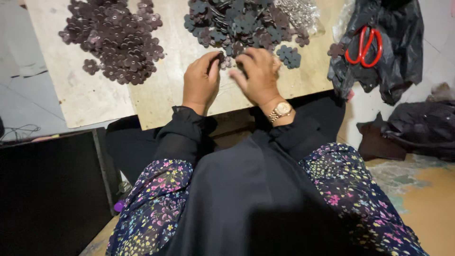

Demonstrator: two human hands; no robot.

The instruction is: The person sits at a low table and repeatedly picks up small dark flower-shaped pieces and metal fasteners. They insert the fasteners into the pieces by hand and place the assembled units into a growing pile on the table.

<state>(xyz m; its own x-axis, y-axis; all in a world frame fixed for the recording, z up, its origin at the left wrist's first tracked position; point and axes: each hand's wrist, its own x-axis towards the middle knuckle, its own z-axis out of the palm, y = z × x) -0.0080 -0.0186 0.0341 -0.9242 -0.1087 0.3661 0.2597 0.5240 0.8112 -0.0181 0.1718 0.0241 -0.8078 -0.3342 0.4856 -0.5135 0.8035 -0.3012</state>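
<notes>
My left hand rests on a pale wooden board, its fingers curled around a small dark flower-shaped cut-out. My right hand, with a gold wristwatch on its wrist, lies beside it, fingers bent down on the board near another small flower piece; what it holds is hidden. Just beyond both hands lies a heap of dark grey and brown flower cut-outs. A separate heap of brown flower cut-outs sits at the far left of the board.
Red-handled scissors lie on a black plastic bag at the right. A clear bag of small metal parts is at the top. Dark cloth lies on the floor at right. A black panel stands at lower left.
</notes>
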